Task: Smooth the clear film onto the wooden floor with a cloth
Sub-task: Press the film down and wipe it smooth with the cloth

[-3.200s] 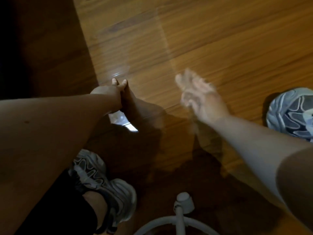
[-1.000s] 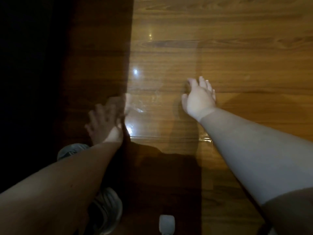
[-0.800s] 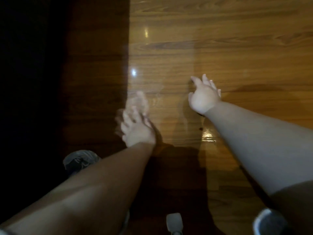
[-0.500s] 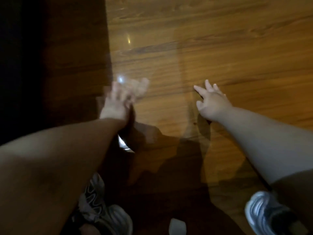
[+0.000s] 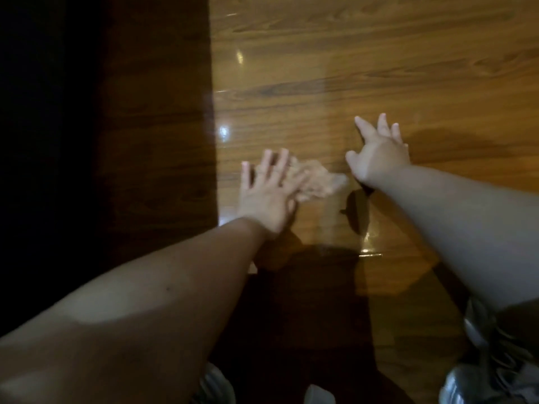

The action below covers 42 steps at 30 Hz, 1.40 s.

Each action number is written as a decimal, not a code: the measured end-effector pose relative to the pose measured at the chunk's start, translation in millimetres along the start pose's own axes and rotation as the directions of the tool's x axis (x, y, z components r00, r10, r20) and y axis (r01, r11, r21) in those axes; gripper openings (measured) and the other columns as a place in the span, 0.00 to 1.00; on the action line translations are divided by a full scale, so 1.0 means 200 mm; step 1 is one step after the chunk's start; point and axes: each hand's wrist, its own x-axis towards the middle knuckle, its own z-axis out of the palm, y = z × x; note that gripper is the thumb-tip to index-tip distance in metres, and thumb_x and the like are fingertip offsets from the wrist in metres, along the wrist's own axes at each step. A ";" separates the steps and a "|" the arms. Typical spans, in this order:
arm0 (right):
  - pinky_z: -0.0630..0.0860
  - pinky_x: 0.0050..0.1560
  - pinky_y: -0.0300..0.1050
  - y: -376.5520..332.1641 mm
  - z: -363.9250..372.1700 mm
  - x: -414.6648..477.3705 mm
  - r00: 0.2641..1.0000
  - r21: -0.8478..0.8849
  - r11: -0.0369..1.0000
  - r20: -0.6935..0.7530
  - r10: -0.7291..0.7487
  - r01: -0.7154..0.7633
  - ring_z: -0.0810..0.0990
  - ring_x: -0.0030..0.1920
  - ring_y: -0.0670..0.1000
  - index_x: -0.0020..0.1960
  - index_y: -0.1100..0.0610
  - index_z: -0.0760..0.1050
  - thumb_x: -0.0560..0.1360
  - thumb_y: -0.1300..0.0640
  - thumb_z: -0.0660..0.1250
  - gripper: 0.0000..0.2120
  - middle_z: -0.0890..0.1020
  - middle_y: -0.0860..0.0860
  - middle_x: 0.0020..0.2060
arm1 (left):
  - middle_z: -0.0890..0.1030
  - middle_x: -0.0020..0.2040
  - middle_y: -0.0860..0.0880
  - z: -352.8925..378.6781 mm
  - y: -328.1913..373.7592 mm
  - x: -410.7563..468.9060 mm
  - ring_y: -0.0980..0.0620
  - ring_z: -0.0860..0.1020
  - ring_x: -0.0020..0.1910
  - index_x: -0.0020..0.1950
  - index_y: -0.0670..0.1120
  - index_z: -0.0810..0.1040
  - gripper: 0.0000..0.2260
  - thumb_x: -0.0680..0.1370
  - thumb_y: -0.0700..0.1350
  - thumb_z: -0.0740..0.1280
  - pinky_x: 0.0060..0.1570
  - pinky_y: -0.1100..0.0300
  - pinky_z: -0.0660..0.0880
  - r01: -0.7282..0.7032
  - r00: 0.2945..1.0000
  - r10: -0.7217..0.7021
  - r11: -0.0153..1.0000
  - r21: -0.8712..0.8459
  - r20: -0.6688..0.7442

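Note:
A strip of clear film (image 5: pixel 277 112) lies on the wooden floor (image 5: pixel 437 68), shown by glints and faint straight edges. My left hand (image 5: pixel 265 193) lies flat on the film with fingers straight and spread. Its fingers press the left part of a pale crumpled cloth (image 5: pixel 318 182), which is blurred. My right hand (image 5: pixel 379 158) rests on the floor at the film's right edge, fingers spread and straight, holding nothing. The two hands are a short gap apart, with the cloth between them.
The floor left of the film lies in deep shadow (image 5: pixel 116 141). A grey sneaker (image 5: pixel 490 374) shows at the bottom right and another (image 5: pixel 215 386) at the bottom middle. A small white object (image 5: pixel 318 395) sits at the bottom edge.
My left hand has slid right from the film's left edge toward its middle, and the cloth shows beside it. My right hand has stayed at the film's right edge.

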 end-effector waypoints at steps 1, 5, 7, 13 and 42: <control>0.44 0.75 0.56 -0.03 -0.02 0.04 1.000 -0.040 0.999 0.028 0.007 -0.006 0.40 0.77 0.55 0.77 0.40 0.49 0.78 0.46 0.60 0.31 0.41 0.48 0.77 | 0.43 0.79 0.51 -0.02 -0.10 0.01 0.44 0.40 0.77 0.75 0.66 0.53 0.26 0.79 0.53 0.56 0.69 0.39 0.35 0.183 0.983 -0.183 0.983 -0.008 -0.029; 0.44 0.74 0.58 -0.11 -0.10 0.20 0.998 -0.121 0.993 0.059 -0.002 0.009 0.39 0.77 0.55 0.77 0.41 0.45 0.78 0.41 0.59 0.34 0.40 0.48 0.77 | 0.49 0.79 0.49 -0.15 -0.44 0.07 0.44 0.47 0.77 0.77 0.60 0.56 0.23 0.82 0.51 0.55 0.74 0.47 0.47 0.685 0.685 -0.729 0.652 -0.324 -0.019; 0.43 0.74 0.58 -0.14 -0.14 0.28 1.000 -0.101 0.995 0.015 -0.016 0.018 0.39 0.77 0.55 0.77 0.41 0.46 0.80 0.45 0.56 0.29 0.40 0.48 0.77 | 0.49 0.79 0.46 -0.18 -0.40 0.16 0.41 0.47 0.77 0.77 0.59 0.55 0.23 0.83 0.50 0.54 0.74 0.47 0.46 0.760 0.607 -0.792 0.554 -0.339 0.066; 0.42 0.75 0.57 -0.14 -0.10 0.37 0.987 0.074 0.996 -0.146 0.060 -0.050 0.40 0.77 0.54 0.76 0.41 0.52 0.81 0.51 0.53 0.25 0.43 0.49 0.78 | 0.46 0.79 0.45 -0.19 0.09 0.38 0.39 0.40 0.77 0.75 0.62 0.59 0.23 0.81 0.53 0.56 0.72 0.41 0.41 0.049 0.998 -0.041 0.982 -0.181 0.045; 0.42 0.74 0.59 -0.03 0.13 0.45 0.923 -0.112 0.994 -0.381 -0.051 0.009 0.44 0.77 0.54 0.76 0.43 0.50 0.78 0.43 0.45 0.27 0.47 0.51 0.78 | 0.49 0.79 0.43 -0.34 -0.27 0.97 0.39 0.45 0.77 0.76 0.56 0.61 0.24 0.79 0.47 0.57 0.72 0.43 0.44 0.277 0.935 -0.314 0.937 -0.215 -0.163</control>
